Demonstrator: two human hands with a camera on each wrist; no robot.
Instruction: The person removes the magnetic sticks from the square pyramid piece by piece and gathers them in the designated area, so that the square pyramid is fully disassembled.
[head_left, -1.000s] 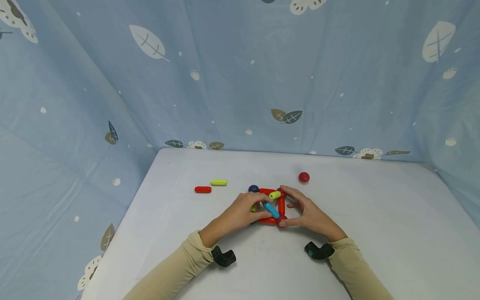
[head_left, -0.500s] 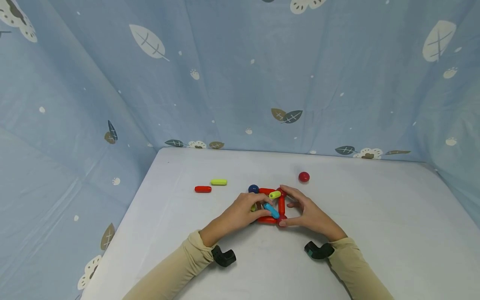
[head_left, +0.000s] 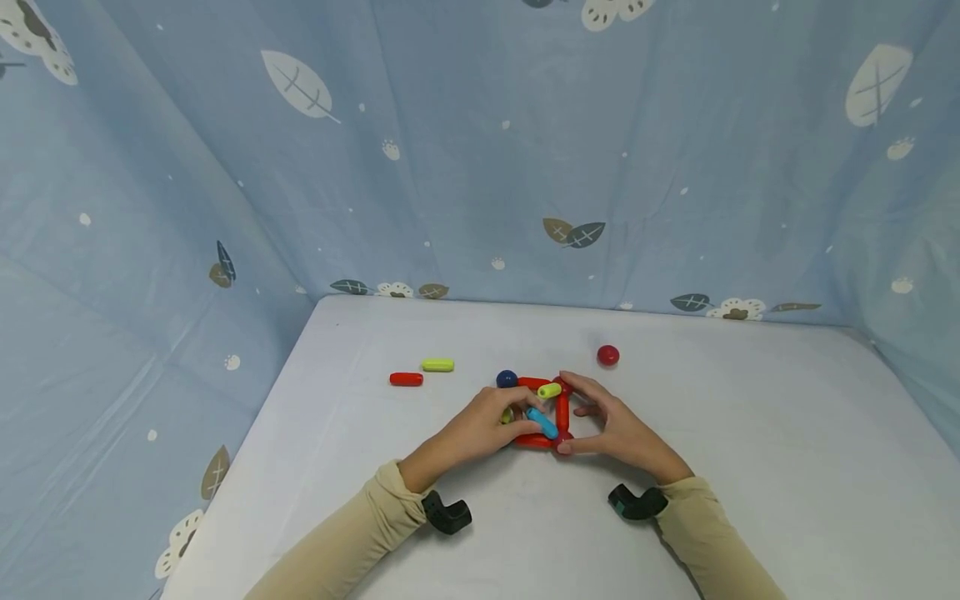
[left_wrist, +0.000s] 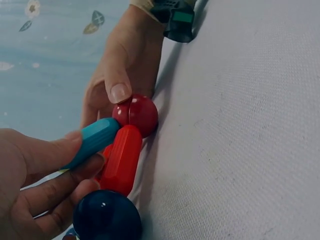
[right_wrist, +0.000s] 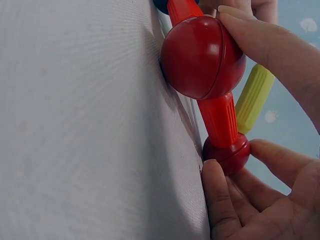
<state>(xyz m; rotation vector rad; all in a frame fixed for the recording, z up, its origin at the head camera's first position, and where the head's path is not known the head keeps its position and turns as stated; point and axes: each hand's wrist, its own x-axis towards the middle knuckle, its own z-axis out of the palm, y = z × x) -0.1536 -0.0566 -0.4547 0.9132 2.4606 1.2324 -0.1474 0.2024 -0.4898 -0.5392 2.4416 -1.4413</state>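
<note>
A frame of magnetic rods and balls lies on the table between the two hands. My left hand [head_left: 480, 425] pinches a light-blue rod [left_wrist: 97, 137] between thumb and fingers, its far end against the near red ball [left_wrist: 144, 116]. With its thumb on that ball, my right hand [head_left: 630, 429] spans the right side, its other fingers around the far red ball [right_wrist: 227, 156]. A red rod [right_wrist: 218, 120] joins these two balls. From the far ball a yellow-green rod [head_left: 550, 390] stands up. A dark-blue ball [head_left: 507, 379] sits at the far left corner. My left hand partly hides the left side.
Apart from the frame, a loose red rod [head_left: 407, 379] and a yellow-green rod [head_left: 438, 365] lie to the left. One single red ball [head_left: 608, 355] rests behind the right hand. A patterned blue curtain [head_left: 465, 167] rises at the white table's [head_left: 540, 533] back edge.
</note>
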